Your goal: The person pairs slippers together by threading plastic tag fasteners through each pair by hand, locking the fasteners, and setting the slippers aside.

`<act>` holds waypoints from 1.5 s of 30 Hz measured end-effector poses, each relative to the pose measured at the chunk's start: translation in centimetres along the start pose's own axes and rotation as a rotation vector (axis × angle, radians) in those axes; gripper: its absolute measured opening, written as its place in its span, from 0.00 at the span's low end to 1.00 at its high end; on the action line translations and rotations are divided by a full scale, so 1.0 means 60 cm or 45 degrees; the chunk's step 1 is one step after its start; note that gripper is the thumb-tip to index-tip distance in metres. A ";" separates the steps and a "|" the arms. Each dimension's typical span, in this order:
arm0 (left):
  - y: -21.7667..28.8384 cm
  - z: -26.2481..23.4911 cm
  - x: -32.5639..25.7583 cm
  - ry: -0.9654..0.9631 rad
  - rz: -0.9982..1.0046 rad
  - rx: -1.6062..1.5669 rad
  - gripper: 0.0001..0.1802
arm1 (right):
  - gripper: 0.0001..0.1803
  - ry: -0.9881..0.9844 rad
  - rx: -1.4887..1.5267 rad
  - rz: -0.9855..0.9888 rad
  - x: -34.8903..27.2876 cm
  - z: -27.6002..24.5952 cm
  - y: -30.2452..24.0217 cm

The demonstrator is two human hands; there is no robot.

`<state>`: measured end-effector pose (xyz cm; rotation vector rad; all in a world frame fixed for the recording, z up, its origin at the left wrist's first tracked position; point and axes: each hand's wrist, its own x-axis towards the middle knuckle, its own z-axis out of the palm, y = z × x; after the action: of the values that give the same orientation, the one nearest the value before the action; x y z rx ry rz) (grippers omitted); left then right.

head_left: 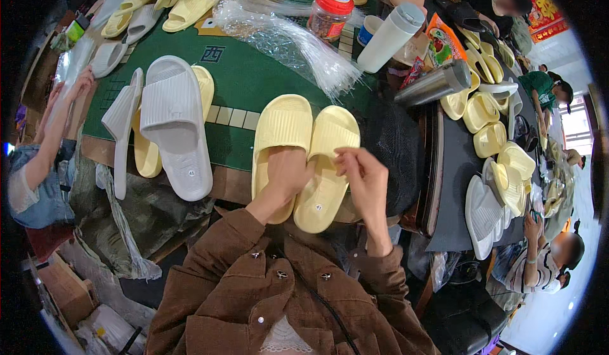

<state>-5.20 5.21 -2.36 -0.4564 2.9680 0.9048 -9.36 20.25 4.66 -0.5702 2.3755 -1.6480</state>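
Two pale yellow slippers stand side by side at the table's near edge, soles toward me: a left yellow slipper (282,117) and a right yellow slipper (320,203). My left hand (285,172) reaches into the left one, its fingers hidden beneath the strap, thumb side against the right one. Beside the right slipper's strap, my right hand (365,177) has thumb and fingers bent together in a pinch; whatever they hold is too small to make out. To the left lean a large grey slipper (174,114), a second grey slipper (120,126) seen edge-on, and more yellow slippers (149,152) behind them.
A bundle of clear plastic strands (298,44) lies on the green table mat (165,57). Behind it stand a red-lidded jar (328,15), a white bottle (390,38) and a steel flask (438,82). More slippers cover a dark side table (447,184); co-workers sit around.
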 end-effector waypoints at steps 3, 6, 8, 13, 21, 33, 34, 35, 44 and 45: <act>0.006 -0.001 0.002 0.054 0.027 -0.017 0.17 | 0.09 0.087 -0.136 -0.084 0.066 -0.010 0.007; 0.001 0.009 0.001 0.046 0.036 -0.044 0.18 | 0.10 0.092 -0.346 -0.219 0.131 -0.001 0.034; -0.006 0.019 0.002 0.249 0.179 -0.056 0.18 | 0.13 0.007 -0.543 -0.132 0.162 0.016 0.047; -0.004 0.017 0.000 0.257 0.152 -0.054 0.19 | 0.11 -0.223 -0.642 0.062 0.180 0.039 0.051; 0.013 -0.010 0.002 0.012 0.004 -0.186 0.20 | 0.08 0.075 -0.064 -0.058 0.182 0.037 0.067; -0.042 -0.033 -0.047 0.299 0.392 -0.262 0.15 | 0.12 -0.234 -0.062 -0.117 0.182 0.084 0.045; -0.041 -0.032 -0.048 0.300 0.392 -0.259 0.15 | 0.12 -0.283 -0.010 -0.107 0.181 0.083 0.040; -0.040 -0.030 -0.049 0.300 0.371 -0.116 0.14 | 0.11 -0.308 -0.060 -0.204 0.183 0.088 0.052; -0.057 -0.003 0.027 0.310 0.483 0.150 0.26 | 0.11 -0.350 -0.224 -0.416 0.181 0.092 0.049; -0.056 -0.001 0.030 0.309 0.481 0.125 0.27 | 0.10 -0.318 -0.158 -0.461 0.182 0.091 0.051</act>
<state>-6.00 2.00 -4.29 0.0035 3.3740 0.7638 -17.83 11.94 0.46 -1.2143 2.2969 -1.4531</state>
